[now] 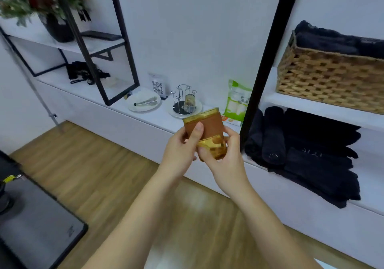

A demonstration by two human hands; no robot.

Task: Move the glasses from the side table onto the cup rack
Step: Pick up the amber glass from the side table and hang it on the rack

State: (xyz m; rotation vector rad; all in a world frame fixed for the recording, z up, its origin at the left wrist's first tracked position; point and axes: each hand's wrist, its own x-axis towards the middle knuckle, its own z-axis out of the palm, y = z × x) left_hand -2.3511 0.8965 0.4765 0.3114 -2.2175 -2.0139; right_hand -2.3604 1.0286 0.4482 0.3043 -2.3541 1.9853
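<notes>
Glass in hand: an amber glass (pixel 207 134) with a brown sleeve round its middle, held in the air between both hands, in front of the white shelf and well short of the rack.
Long axis: tilted, the rim end up and away from the person, the thick amber base low and toward the right palm.
Left hand (pixel 182 147): thumb laid across the brown sleeve, fingers curled behind it; it grips the upper half.
Right hand (pixel 223 160): fingers (pixel 228 133) wrapped round the base from the right side, thumb under it; it grips the lower half.
Cup rack (pixel 182 99): beyond the fingertips, up and slightly to the left of the glass, standing on a white plate (pixel 198 110) on the shelf; thin upright wire prongs with looped tops.
Already on the rack: one clear glass (pixel 190 103), seemingly mouth down, on the near right prong.
Free prongs: those to the left and back look bare.
Nearer hand: both are about level; the left sits a little closer to the bare prongs.
Likely demand: the mouth probably has to turn downward before the glass goes over a prong.
Beside the rack: a green packet (pixel 238 100) to its right, a second plate with tongs (pixel 144 102) to its left.
</notes>
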